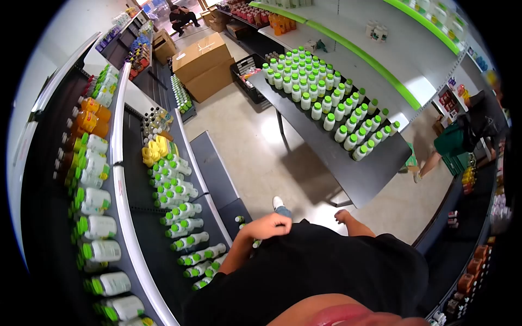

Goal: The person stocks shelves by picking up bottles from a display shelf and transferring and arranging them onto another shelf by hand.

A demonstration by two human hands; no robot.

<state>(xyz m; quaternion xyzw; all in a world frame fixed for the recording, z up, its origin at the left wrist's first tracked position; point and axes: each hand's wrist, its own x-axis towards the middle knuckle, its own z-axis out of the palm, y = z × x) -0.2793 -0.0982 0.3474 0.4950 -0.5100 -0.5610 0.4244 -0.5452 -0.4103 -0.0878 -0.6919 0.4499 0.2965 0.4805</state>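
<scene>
My left hand [270, 225] hangs in front of my black shirt with its fingers curled in, and nothing shows in it. It is nearest to the lower shelf on the left, where a few green-capped bottles [240, 219] stand partly behind it. My right hand [342, 216] is low at my other side, fingers curled and no object visible in them. Just beyond it is the near end of a dark grey table [359, 182]. Rows of white bottles with green caps [329, 103] stand upright on that table; neither hand touches them.
On the left, shelves hold more green-capped bottles [187, 223], yellow bottles [157, 149] and orange drinks [92, 117]. A big cardboard box [202, 66] and a black crate [247, 79] stand ahead. One person [184, 19] squats far back; another [473, 119] is at the right.
</scene>
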